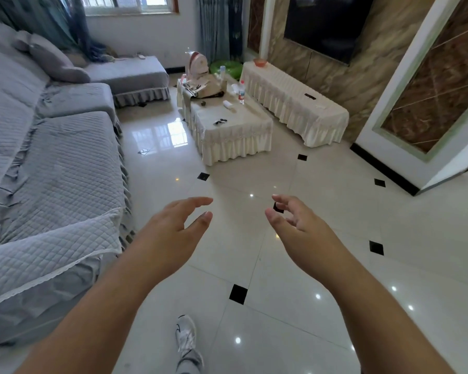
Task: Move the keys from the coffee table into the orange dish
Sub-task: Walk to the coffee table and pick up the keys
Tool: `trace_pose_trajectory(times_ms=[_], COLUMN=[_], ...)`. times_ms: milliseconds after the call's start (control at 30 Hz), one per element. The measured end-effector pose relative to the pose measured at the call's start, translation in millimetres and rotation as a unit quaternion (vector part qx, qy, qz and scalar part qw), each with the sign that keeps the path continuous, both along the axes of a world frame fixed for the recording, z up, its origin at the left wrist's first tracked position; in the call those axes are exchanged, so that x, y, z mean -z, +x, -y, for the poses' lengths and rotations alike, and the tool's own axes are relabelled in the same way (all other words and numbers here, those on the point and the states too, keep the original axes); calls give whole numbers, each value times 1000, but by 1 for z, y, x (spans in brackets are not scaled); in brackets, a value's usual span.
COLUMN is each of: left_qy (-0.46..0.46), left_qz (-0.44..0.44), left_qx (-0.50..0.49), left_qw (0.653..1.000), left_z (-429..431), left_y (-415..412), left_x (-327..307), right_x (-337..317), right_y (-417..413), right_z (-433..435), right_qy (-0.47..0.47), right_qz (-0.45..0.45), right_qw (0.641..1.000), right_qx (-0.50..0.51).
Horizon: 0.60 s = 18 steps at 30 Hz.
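A dark bunch of keys (220, 121) lies on the near part of the cream-covered coffee table (243, 130), well ahead of me. The orange dish (260, 62) stands at the far end of the long cream-covered TV bench (295, 103), under the wall-mounted screen. My left hand (173, 225) and my right hand (295, 225) are stretched out over the floor, far short of the table. Each has its fingers apart and slightly curled, and neither holds anything.
A grey quilted sofa (52, 171) runs along the left. The coffee table also carries a water bottle (241, 93), a white roll (227, 104), papers and a bag. A black remote (310, 96) lies on the bench. Glossy tiled floor separates me from the table.
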<state>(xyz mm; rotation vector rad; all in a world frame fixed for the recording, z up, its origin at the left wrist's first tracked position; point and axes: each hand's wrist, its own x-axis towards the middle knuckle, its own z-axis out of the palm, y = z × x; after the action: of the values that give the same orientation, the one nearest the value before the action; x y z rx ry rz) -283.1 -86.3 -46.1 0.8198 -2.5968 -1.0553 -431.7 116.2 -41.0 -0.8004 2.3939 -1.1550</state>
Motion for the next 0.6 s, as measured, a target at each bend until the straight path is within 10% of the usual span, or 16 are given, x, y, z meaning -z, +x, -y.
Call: trace_pose_trajectory(times_ms=[600], left_qy=[41], left_qz=[1], left_qx=[50], left_qw=[998], left_z=[211], left_y=[-174], left_x=[17], right_x=[-2], right_y=[-143], right_z=[199], right_qy=[25], right_qz=[5], right_qw=[996], right_qx=[86])
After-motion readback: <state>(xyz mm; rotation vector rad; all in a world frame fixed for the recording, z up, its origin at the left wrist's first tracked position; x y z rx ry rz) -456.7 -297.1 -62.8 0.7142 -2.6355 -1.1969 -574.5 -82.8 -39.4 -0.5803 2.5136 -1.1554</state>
